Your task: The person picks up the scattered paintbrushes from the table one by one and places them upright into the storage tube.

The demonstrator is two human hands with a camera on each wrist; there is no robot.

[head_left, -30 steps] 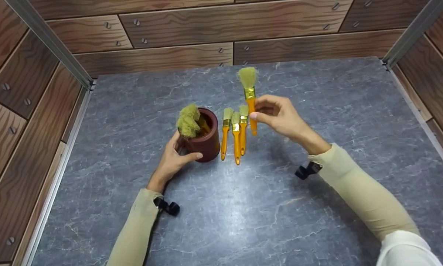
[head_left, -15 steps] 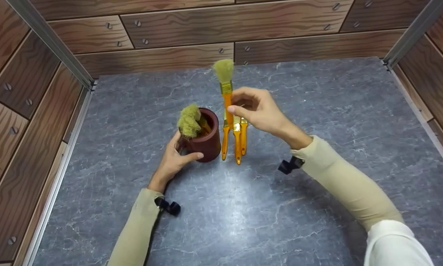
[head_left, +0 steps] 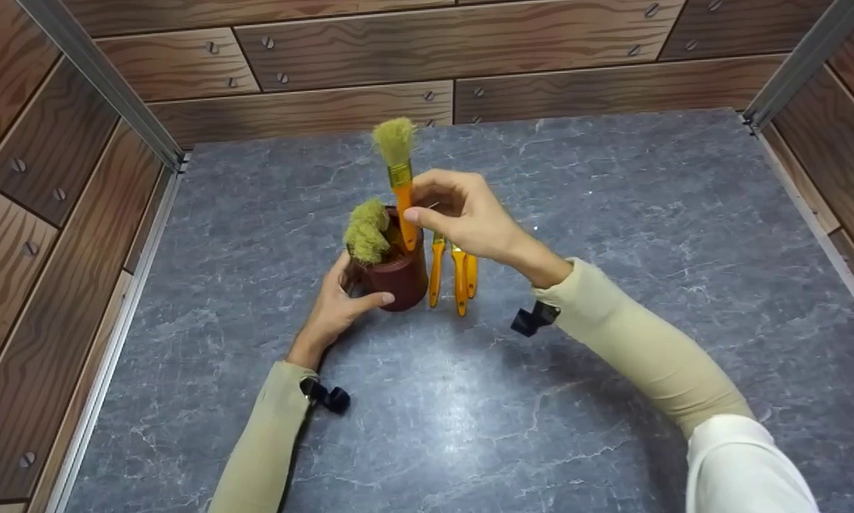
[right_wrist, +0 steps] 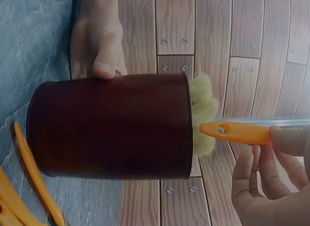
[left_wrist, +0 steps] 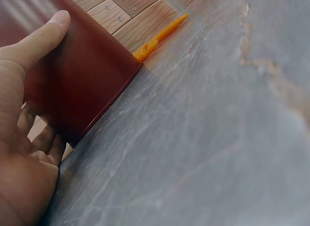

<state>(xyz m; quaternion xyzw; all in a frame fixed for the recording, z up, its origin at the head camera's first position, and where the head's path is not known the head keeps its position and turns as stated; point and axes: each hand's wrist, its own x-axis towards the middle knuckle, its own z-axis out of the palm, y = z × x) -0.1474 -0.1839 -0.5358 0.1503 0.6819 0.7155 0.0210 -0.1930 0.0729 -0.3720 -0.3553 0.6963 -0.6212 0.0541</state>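
A dark red cylindrical cup [head_left: 398, 285] stands on the table with brush bristles [head_left: 367, 231] bunched above its left rim. My left hand [head_left: 332, 306] holds the cup from the left, thumb [left_wrist: 46, 34] along its near side. My right hand [head_left: 473, 217] pinches a paintbrush [head_left: 402, 189] by its orange handle, bristles up. In the head view the handle's lower end overlaps the cup's mouth; in the right wrist view the handle tip [right_wrist: 213, 129] is just beyond the rim. Several more paintbrushes [head_left: 460, 281] lie right of the cup, their upper parts hidden behind my right hand.
The grey marbled tabletop [head_left: 455, 413] extends around the cup and brushes. Wood-patterned panels [head_left: 355, 50] wall the back and both sides, with metal rails [head_left: 106, 85] at the corners.
My right hand has carried the paintbrush leftward, from above the right side of the lying brushes to over the cup's mouth. My left hand and the cup have stayed in place.
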